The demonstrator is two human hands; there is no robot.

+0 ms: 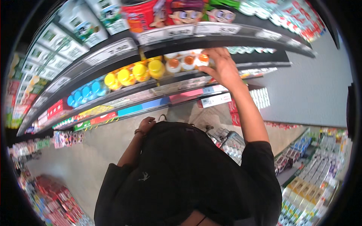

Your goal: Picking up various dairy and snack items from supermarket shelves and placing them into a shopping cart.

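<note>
My right hand (pixel 223 66) reaches over a shelf and is at the end bottle of a row of white bottles with orange caps (pixel 203 58). The thumb lies at the front of this bottle and the fingers curl around its back and right side. Two similar white bottles (pixel 181 65) stand just left of it. Further left come yellow-capped bottles (pixel 140 70), then blue-capped bottles (pixel 92 91). Low beside my body hangs my left hand (pixel 147 125), a band on its wrist, away from the shelf. My torso partly hides its fingers.
Above the bottles, a shelf edge with price tags (pixel 167 33) carries bright packs (pixel 186 15) and white cartons (pixel 84 25). A grey panel (pixel 308 90) stands at right. Below me, a wire cart (pixel 234 145) holds goods. Stocked displays (pixel 308 183) flank the aisle floor (pixel 73 166).
</note>
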